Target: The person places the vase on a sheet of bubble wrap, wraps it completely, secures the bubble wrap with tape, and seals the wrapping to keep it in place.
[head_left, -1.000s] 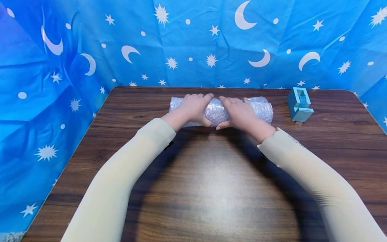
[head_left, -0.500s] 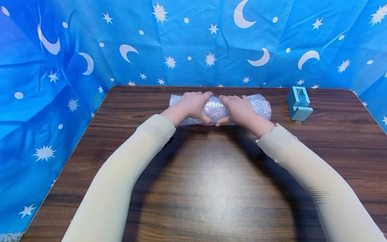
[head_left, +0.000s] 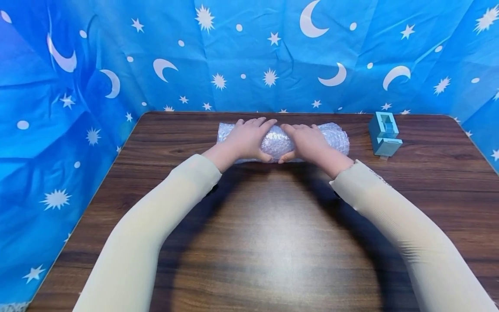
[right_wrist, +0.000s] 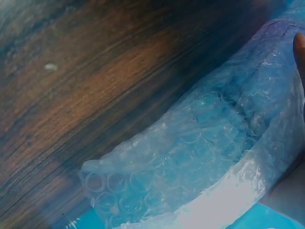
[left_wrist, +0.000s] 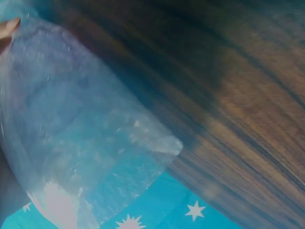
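Observation:
A roll of clear bubble wrap lies crosswise near the back of the table. My left hand grips its left half from above, with the thumb on the near side and the fingers over the far side. On the right half, my right hand holds it the same way, the two thumbs close together. Loose bubble wrap fills much of the left wrist view, with fingertips at its edge. In the right wrist view the round bubbles of the wrap show. Whatever is inside the roll cannot be made out.
A teal tape dispenser stands at the back right, right of the roll. Behind the dark wood table hangs a blue curtain with white moons and stars, which also runs along the left side.
The roll and both hands stay in nearly the same place. My left fingers have spread slightly and the left forearm has shifted a little to the left.

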Demonstrator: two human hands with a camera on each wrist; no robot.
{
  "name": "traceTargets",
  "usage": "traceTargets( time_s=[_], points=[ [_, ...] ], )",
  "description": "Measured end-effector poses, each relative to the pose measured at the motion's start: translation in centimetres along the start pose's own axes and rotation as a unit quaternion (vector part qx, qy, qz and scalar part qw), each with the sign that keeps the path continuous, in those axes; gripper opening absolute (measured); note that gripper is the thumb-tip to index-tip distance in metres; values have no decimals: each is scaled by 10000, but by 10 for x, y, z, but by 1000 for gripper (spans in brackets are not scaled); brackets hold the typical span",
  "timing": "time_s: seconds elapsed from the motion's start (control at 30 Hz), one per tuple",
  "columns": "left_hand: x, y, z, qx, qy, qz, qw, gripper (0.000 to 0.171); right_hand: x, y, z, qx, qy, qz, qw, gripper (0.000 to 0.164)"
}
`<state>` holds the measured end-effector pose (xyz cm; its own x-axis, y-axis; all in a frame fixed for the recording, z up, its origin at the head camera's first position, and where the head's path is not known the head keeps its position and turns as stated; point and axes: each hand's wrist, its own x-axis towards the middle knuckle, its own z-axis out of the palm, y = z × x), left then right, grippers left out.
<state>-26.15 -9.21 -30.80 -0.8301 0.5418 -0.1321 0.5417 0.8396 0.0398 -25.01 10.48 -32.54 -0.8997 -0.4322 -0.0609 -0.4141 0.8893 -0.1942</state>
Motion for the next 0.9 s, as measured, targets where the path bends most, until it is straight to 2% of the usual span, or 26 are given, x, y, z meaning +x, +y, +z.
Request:
traceTargets(
  time_s=[0.13, 0.3, 0.5, 0.67, 0.8, 0.9],
  points=[
    [-9, 3, 10, 570, 396, 118, 9975, 99, 0, 0, -1, -21, 21, -6, 10000, 99],
    [-21, 7, 22, 1216, 919, 220, 9881, 90, 1, 0, -2, -1, -28, -11, 10000, 99],
    [-25, 5, 30, 1731, 1144, 259, 9779, 98, 3, 1, -2, 71, -139, 29, 9999, 99],
    [-23, 3, 33, 1944, 1293, 307, 9719, 106, 6, 3, -3, 123, -181, -3, 9998, 99],
    [-19, 0, 32, 1995, 1547, 432, 9666, 105, 9, 4, -4, 218, -192, -24, 9996, 99],
    [-16, -3, 31, 1844, 1596, 549, 9683, 104, 11, 6, -5, 327, -246, -7, 9992, 100]
  ],
)
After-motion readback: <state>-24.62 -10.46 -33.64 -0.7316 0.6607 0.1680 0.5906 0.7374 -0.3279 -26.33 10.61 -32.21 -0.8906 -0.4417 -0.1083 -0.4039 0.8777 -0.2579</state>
